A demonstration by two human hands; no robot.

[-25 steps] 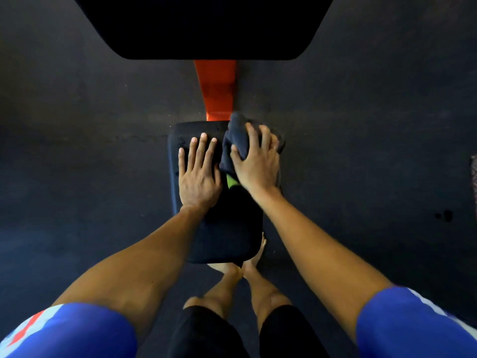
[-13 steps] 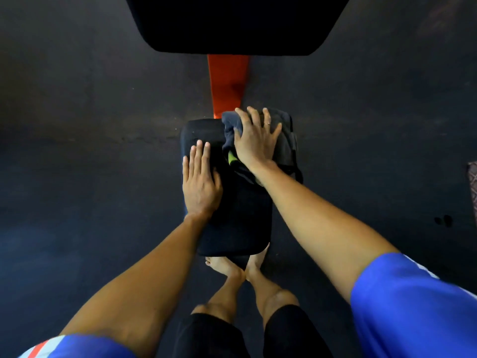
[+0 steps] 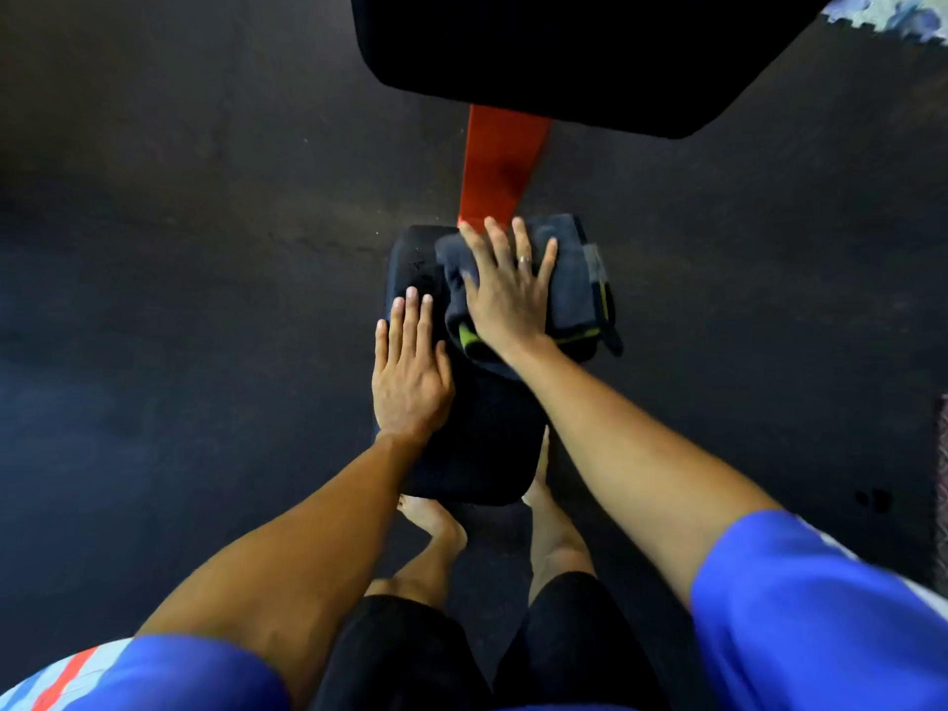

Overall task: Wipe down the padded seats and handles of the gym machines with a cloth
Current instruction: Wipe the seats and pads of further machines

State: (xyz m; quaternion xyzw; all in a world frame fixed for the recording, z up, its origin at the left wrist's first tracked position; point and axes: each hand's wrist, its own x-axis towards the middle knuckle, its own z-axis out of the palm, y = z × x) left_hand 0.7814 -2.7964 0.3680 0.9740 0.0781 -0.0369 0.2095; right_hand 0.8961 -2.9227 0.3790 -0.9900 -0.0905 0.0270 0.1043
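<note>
A small black padded seat (image 3: 482, 443) stands below me on an orange frame bar (image 3: 500, 166). A dark grey cloth (image 3: 569, 284) with a green edge lies over the seat's far right part. My right hand (image 3: 505, 295) presses flat on the cloth with its fingers spread. My left hand (image 3: 410, 366) rests flat on the seat's left side, fingers straight and together. A larger black pad (image 3: 579, 53) fills the top of the view.
Dark rubber floor (image 3: 205, 248) lies all around the seat. My bare feet (image 3: 436, 520) stand just behind the seat's near edge. A patterned mat corner (image 3: 892, 18) shows at the top right.
My right hand has slid the cloth toward the seat's far right edge and spread its fingers wider. My left hand has stayed on the seat's left side.
</note>
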